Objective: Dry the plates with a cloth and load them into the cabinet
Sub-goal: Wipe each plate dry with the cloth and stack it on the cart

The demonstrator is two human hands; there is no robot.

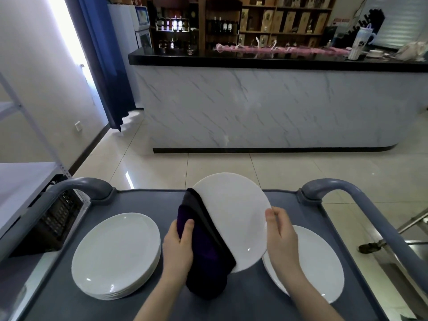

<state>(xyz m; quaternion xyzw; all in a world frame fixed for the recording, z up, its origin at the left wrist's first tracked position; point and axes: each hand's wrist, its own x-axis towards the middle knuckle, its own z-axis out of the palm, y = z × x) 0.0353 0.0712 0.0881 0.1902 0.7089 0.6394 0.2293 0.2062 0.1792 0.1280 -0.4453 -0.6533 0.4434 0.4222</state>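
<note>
Head view, looking down onto a grey service cart. We see the left hand gripping a dark purple cloth, thumb on top and fingers hidden beneath the folds. The cloth lies draped over the left edge of a white plate. The right hand pinches the right rim of this plate, thumb on the near face; the remaining fingers curl behind the rim. The plate is tilted, raised above the cart's surface, with its far edge higher than its near edge.

On the cart to the left we note a stack of white plates, several rims showing at its near side. On the right, partly under the right wrist, lies a second pile of plates; we cannot tell how many it holds. Curved grey handles rise at both far corners of the cart.

Beyond the cart stands a counter with a marbled white front and a black top, backed by wooden shelves of bottles and boxes. A blue curtain hangs at the left, and a pale metal rack stands just beside the cart.
</note>
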